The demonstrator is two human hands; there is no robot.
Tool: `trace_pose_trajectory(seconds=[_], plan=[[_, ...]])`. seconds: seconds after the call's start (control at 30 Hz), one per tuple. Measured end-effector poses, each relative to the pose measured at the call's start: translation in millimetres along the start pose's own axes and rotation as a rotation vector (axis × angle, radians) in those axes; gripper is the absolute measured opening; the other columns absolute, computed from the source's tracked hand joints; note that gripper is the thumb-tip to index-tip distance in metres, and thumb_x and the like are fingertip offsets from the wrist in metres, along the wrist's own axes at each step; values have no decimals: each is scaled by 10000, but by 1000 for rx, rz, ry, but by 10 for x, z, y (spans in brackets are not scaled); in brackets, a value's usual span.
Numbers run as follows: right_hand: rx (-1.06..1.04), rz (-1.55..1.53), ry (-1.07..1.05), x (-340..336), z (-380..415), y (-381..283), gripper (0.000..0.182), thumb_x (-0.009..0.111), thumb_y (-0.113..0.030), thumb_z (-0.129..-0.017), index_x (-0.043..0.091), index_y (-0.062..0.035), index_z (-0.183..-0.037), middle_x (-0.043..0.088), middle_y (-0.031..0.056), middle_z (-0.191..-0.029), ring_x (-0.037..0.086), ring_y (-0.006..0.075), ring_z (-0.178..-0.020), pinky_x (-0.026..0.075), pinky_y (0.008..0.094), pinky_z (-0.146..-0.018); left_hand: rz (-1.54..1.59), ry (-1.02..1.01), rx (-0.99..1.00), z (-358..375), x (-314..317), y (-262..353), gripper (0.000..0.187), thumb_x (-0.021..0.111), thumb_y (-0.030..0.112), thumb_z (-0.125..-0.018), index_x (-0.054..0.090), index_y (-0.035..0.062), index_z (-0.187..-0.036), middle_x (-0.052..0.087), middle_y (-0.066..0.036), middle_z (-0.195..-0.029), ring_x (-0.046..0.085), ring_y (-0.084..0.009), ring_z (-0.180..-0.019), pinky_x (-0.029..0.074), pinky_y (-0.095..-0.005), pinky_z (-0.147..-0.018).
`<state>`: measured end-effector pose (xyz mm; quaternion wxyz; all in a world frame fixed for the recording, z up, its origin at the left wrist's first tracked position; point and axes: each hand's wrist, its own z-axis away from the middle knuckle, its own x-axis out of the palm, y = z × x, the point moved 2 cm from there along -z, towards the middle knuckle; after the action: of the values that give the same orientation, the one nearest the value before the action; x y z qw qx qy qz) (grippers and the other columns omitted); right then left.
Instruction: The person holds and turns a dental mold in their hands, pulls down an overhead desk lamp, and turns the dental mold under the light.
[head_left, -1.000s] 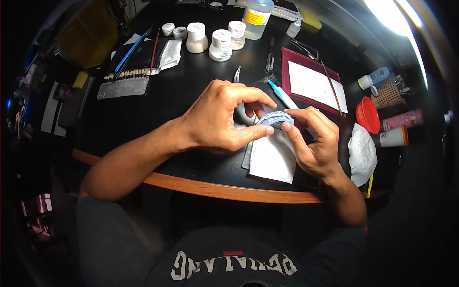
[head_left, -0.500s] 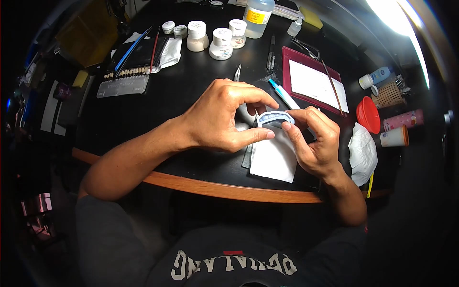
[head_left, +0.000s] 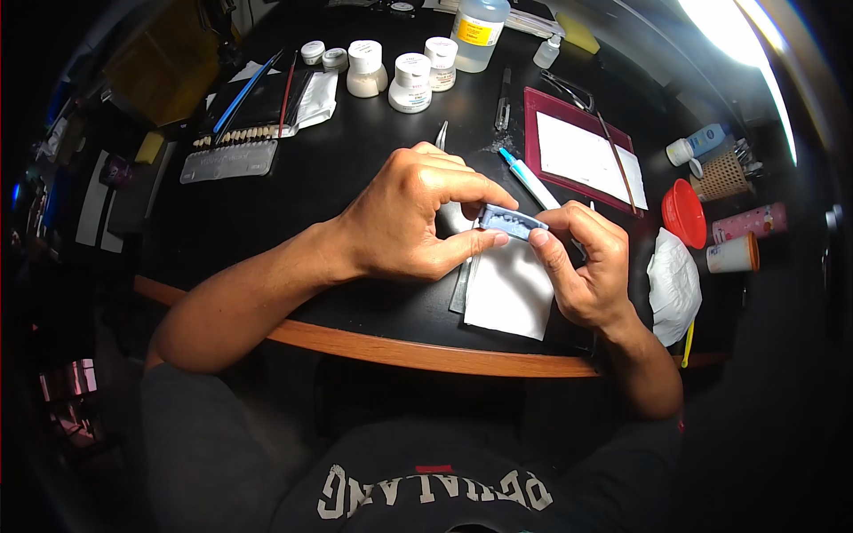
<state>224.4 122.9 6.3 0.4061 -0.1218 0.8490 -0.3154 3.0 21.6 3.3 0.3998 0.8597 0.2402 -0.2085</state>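
Note:
A small blue-grey dental impression (head_left: 514, 225), with tooth-shaped hollows along it, is held up between both hands above the table. My left hand (head_left: 409, 213) is closed on its left end, thumb below and index finger above. My right hand (head_left: 586, 258) pinches its right end between thumb and fingers. Beneath the impression lies a folded white tissue (head_left: 506, 298). Just beyond the hands, a white-and-blue pen-like tube (head_left: 530, 179) rests on the black table. Tweezer tips (head_left: 442, 133) show past my left knuckles.
Powder jars (head_left: 410, 84) and a large liquid bottle (head_left: 480, 35) stand at the back. At left lie a tooth shade guide (head_left: 228, 160) and brushes (head_left: 247, 93). On the right are a maroon-framed tray (head_left: 582, 142), a red bowl (head_left: 684, 213) and crumpled tissue (head_left: 673, 289).
The impression has been tilted, so its long face with the hollows now shows instead of its curved, light-rimmed side. My left thumb and index finger have closed in on its left end.

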Motion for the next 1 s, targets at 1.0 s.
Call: trace_pose_trajectory(seconds=[1.0], plan=[[-46,106,20,-23,-18,-65,268,869,-79,-877,770,35,-1098,709,115,-842,667,189,-712,504,313,-638,-70,72,15,-17,-38,1,431,934,175,-793,804,51,-1185,801,-94,-908,759,-208,-839,516,-339,-857]])
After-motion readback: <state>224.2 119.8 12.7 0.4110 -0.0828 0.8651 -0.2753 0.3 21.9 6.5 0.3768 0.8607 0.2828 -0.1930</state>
